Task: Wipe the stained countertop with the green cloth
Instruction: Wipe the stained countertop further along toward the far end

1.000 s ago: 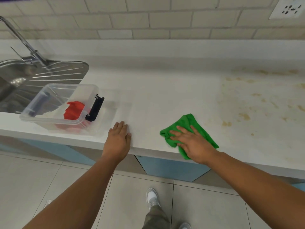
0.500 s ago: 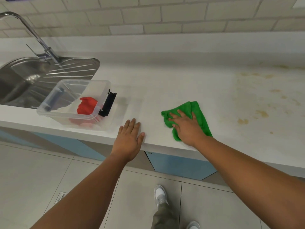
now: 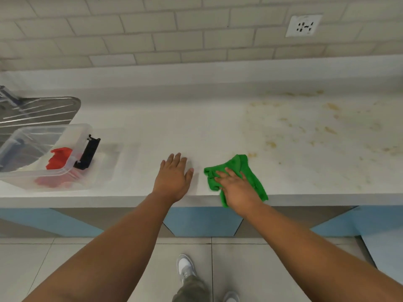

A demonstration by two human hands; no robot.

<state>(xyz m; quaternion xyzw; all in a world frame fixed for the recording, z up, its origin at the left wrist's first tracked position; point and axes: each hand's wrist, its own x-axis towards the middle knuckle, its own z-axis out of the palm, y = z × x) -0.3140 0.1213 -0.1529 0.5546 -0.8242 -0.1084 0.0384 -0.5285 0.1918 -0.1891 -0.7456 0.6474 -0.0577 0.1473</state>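
Note:
The green cloth (image 3: 244, 168) lies crumpled on the white countertop (image 3: 196, 127) near its front edge, one corner hanging over. My right hand (image 3: 236, 187) presses flat on the cloth, fingers spread and pointing left. My left hand (image 3: 173, 177) rests palm down on the bare counter just left of the cloth, holding nothing. Brownish stains (image 3: 305, 127) are scattered over the counter's right part, beyond and to the right of the cloth.
A clear plastic box (image 3: 72, 153) with a red cloth (image 3: 58, 158) and a black latch (image 3: 89, 153) stands at the left. Behind it is a steel sink drainboard (image 3: 43, 112). A wall socket (image 3: 303, 25) sits on the tiled wall. Below are blue cabinet fronts and my shoes.
The view has shifted right and up, so the sink has slid mostly out of frame. My right hand stays on the cloth, now nearer the front edge. The left hand stays flat.

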